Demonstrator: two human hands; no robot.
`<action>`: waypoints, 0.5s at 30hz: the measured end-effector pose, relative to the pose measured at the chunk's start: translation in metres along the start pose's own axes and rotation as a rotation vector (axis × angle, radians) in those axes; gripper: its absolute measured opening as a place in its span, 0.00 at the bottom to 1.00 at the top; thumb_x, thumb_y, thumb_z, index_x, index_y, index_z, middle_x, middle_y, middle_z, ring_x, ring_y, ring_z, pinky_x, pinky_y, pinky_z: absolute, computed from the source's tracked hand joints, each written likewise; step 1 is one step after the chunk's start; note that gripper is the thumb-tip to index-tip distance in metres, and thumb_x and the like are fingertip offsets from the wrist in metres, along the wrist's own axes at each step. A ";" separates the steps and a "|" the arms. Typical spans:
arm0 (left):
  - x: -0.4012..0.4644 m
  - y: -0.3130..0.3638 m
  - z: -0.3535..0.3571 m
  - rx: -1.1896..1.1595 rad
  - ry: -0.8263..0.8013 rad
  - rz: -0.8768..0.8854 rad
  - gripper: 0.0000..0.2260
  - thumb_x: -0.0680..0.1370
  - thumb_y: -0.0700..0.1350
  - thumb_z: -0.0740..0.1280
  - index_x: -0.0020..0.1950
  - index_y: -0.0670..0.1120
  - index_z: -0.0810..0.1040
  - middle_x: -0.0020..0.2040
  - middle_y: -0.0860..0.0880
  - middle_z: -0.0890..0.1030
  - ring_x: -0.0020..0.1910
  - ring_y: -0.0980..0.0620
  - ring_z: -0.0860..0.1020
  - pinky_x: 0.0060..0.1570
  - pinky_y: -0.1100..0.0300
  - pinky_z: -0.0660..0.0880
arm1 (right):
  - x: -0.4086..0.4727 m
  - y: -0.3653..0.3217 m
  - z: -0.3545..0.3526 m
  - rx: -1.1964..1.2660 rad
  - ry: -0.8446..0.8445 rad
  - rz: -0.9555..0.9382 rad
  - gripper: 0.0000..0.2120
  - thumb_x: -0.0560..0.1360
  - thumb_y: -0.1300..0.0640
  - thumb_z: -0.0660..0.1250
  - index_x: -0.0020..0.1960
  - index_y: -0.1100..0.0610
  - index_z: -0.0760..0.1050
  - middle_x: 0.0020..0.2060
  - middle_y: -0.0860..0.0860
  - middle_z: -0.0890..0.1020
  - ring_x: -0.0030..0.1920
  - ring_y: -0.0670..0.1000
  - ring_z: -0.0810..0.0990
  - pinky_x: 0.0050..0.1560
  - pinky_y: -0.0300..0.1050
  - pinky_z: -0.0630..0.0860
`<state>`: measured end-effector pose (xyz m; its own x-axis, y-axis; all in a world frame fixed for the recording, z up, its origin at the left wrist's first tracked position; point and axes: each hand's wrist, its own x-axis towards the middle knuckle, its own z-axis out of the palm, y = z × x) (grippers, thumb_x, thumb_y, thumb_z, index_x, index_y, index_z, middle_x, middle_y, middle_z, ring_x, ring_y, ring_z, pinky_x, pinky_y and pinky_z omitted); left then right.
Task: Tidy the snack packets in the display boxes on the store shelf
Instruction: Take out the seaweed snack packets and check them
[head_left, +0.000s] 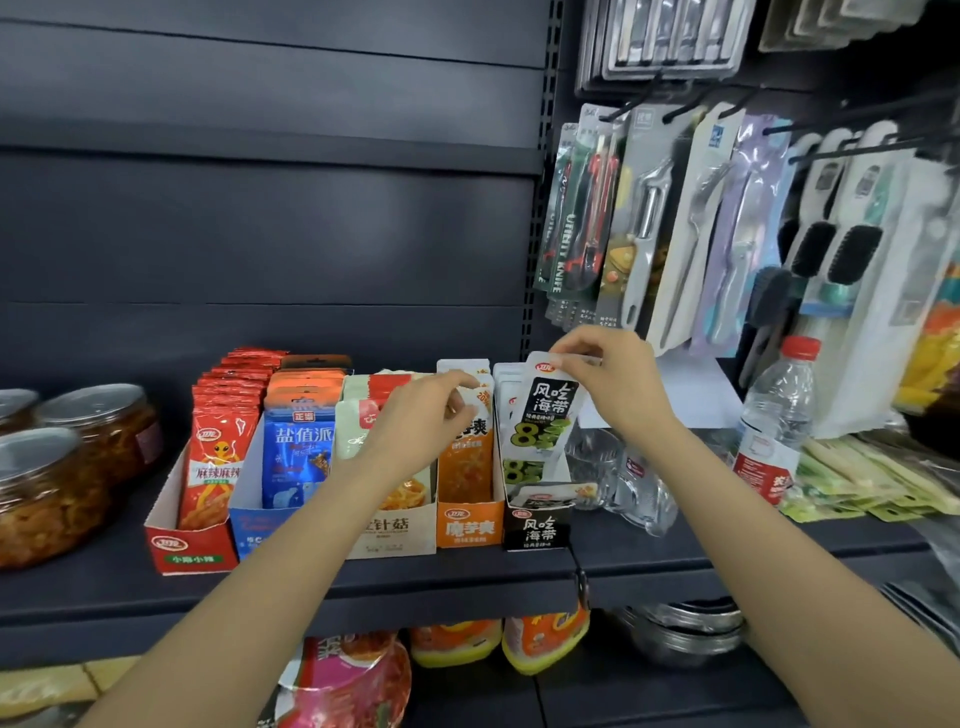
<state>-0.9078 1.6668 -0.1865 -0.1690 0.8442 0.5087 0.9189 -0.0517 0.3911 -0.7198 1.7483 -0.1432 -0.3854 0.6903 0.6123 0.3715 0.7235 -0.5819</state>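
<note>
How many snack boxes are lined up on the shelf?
5, side by side: red box far left, blue box, beige box partly behind the left hand, orange box, black box far right, under the right hand.

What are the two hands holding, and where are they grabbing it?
The right hand pinches the black seaweed packet by its top edge. The left hand grips the top of an orange packet.

Shelf (104, 587): bare strip along near edge, before the display boxes (470, 525). Above the packets, open room up to the back panel (260, 234). Left: jars (47, 493) beside the boxes. Right: water bottle (774, 421), hanging utensils (644, 218) crowd approach.
</note>
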 end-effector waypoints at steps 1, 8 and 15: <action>-0.002 0.003 0.000 0.005 -0.003 -0.010 0.15 0.78 0.47 0.65 0.65 0.50 0.73 0.49 0.52 0.81 0.49 0.55 0.78 0.53 0.57 0.77 | -0.002 -0.002 -0.003 0.017 0.018 0.006 0.04 0.74 0.60 0.69 0.41 0.53 0.80 0.37 0.42 0.81 0.41 0.39 0.77 0.42 0.25 0.69; -0.004 0.012 0.003 0.019 -0.004 0.051 0.17 0.77 0.48 0.66 0.66 0.50 0.73 0.58 0.51 0.77 0.59 0.53 0.74 0.59 0.59 0.71 | -0.010 -0.007 -0.023 0.258 0.149 0.069 0.07 0.73 0.64 0.69 0.38 0.54 0.78 0.34 0.46 0.80 0.36 0.43 0.76 0.40 0.37 0.74; -0.012 0.037 -0.005 -0.613 -0.182 -0.261 0.12 0.82 0.52 0.56 0.44 0.51 0.75 0.33 0.47 0.83 0.28 0.53 0.80 0.30 0.64 0.76 | -0.028 -0.003 -0.035 0.525 0.341 0.239 0.09 0.74 0.66 0.67 0.39 0.54 0.77 0.35 0.49 0.81 0.34 0.43 0.76 0.35 0.33 0.74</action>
<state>-0.8737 1.6517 -0.1743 -0.2458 0.9433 0.2229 0.4796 -0.0814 0.8737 -0.6805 1.7268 -0.1397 -0.0230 0.8545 0.5190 -0.0798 0.5159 -0.8529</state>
